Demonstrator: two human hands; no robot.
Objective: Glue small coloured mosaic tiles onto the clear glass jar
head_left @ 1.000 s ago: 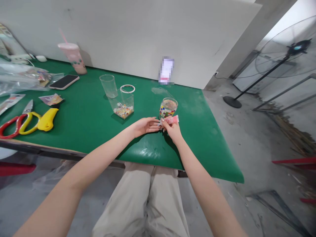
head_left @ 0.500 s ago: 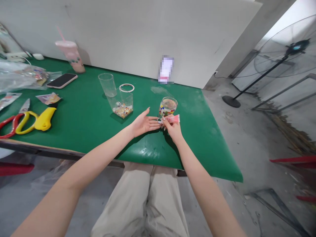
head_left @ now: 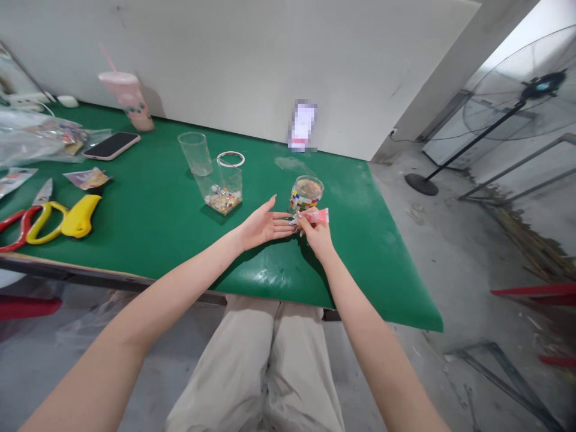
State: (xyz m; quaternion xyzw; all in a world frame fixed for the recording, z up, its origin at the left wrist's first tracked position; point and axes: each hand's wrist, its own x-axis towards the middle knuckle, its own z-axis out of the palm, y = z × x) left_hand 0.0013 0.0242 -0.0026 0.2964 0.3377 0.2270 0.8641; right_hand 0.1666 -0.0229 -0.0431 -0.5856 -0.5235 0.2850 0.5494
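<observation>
We find R grip pinching pink tube, just by mosaic glass on green surface; L grip spread, thumb lifted vs. a sec ago, leaving (we judge) its palm more accessible.

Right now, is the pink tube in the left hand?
No, the right hand grips the pink tube; the left hand is spread open.
</observation>
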